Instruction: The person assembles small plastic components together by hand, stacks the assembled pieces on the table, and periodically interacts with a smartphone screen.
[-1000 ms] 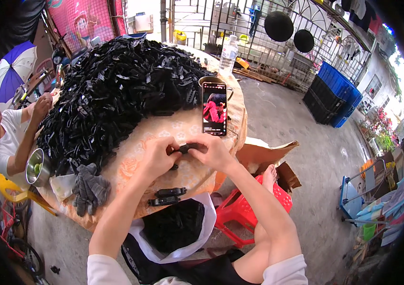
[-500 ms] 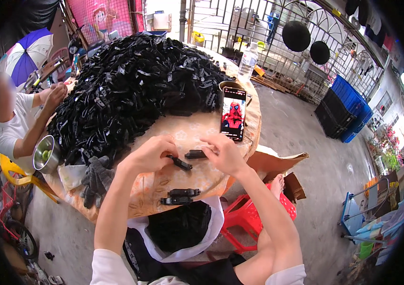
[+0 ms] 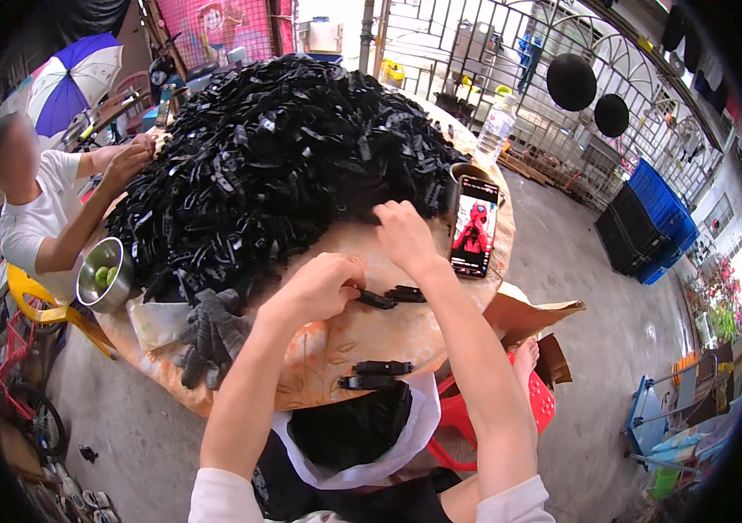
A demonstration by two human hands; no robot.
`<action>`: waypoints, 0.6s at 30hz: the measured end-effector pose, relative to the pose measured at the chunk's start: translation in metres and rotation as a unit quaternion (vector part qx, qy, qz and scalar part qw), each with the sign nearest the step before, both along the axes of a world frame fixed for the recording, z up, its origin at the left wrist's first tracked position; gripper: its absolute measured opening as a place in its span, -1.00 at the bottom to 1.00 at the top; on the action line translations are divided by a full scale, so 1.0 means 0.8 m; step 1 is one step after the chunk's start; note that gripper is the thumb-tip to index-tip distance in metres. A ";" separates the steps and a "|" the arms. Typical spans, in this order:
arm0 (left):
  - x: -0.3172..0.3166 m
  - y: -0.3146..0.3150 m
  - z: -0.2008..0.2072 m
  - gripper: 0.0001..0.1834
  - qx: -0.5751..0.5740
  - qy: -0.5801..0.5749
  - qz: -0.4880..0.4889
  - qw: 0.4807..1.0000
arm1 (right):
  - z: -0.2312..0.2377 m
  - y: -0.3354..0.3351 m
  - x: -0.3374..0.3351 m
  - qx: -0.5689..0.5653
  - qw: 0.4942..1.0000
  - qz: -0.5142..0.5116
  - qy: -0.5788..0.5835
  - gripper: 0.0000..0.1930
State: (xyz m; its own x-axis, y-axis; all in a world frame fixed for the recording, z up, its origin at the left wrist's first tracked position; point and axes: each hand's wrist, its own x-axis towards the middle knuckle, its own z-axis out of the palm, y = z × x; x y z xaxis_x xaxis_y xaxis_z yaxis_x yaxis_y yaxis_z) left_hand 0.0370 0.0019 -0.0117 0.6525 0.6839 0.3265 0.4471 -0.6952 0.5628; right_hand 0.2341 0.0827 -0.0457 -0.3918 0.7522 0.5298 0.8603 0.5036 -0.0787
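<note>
My left hand [image 3: 325, 288] is closed over the table, its fingertips on the end of a small black plastic piece [image 3: 377, 300]. A second black piece [image 3: 407, 295] lies against the first one's right end. My right hand [image 3: 406, 237] reaches forward to the near edge of a big heap of black plastic pieces [image 3: 284, 148]; its fingers are bent and a little apart, with nothing visible in them. Two more black pieces [image 3: 376, 375] lie side by side at the table's front edge. Below them a white-lined container [image 3: 426, 427] holds a dark mass of similar pieces.
A phone [image 3: 475, 228] leans on a metal mug [image 3: 467, 171] at the right, near a clear bottle [image 3: 496, 127]. Grey gloves [image 3: 212, 331] and a steel bowl [image 3: 118, 301] are at the left, where another person [image 3: 53, 209] sits. A red stool [image 3: 543, 397] stands right.
My right hand has left the black piece beside it and moved forward to the heap. My left hand stays at its piece. The whole view has shifted, so the table appears further right.
</note>
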 end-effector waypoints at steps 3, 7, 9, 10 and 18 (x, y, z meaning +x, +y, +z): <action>0.003 -0.001 0.005 -0.87 -0.031 0.029 0.045 0.998 | 0.004 -0.012 0.010 -0.017 0.998 0.014 0.052 -0.93; -0.008 0.007 -0.005 -0.84 0.105 -0.078 0.239 0.962 | 0.029 -0.063 0.023 -0.089 0.992 0.054 0.065 -0.92; -0.022 0.015 -0.010 -0.76 0.133 -0.066 0.303 0.941 | 0.031 -0.083 0.032 -0.089 0.989 0.091 0.079 -0.92; -0.025 0.016 -0.011 -0.73 0.137 -0.047 0.335 0.931 | 0.030 -0.091 0.037 -0.089 0.983 0.130 0.093 -0.93; 0.016 0.011 -0.024 -0.65 0.135 0.001 0.246 0.960 | 0.023 -0.130 0.052 -0.135 0.963 0.185 0.143 -0.89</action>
State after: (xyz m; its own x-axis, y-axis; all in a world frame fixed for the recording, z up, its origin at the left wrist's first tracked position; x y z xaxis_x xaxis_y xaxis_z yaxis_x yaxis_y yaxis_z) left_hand 0.0496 0.0109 -0.0312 0.2742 0.7995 0.5344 0.7595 -0.5209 0.3897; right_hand 0.2759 -0.0215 -0.0275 -0.5271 0.7143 0.4603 0.5497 0.6997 -0.4563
